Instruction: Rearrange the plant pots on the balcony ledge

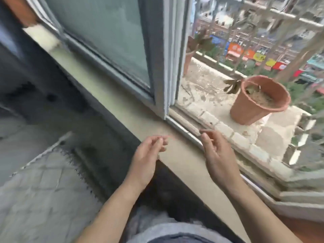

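While frame smeared by blur, both hands read empty: left hand (147, 153) loosely curled over inner sill (112, 95), right hand (216, 151) half open, fingers bent, just above window track (184, 131). Terracotta pot (259, 100) upright on outer ledge (206, 88), apart from hands, droopy plant at rim. Second pot (188, 58) further back, mostly hidden behind window frame (166, 58). Railing (273, 23) beyond, street smeared.

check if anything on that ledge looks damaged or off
The near terracotta plant pot has a chipped, ragged front rim, and its small plant droops over the side. The rough concrete balcony ledge is cracked and patchy. Neither hand touches anything.
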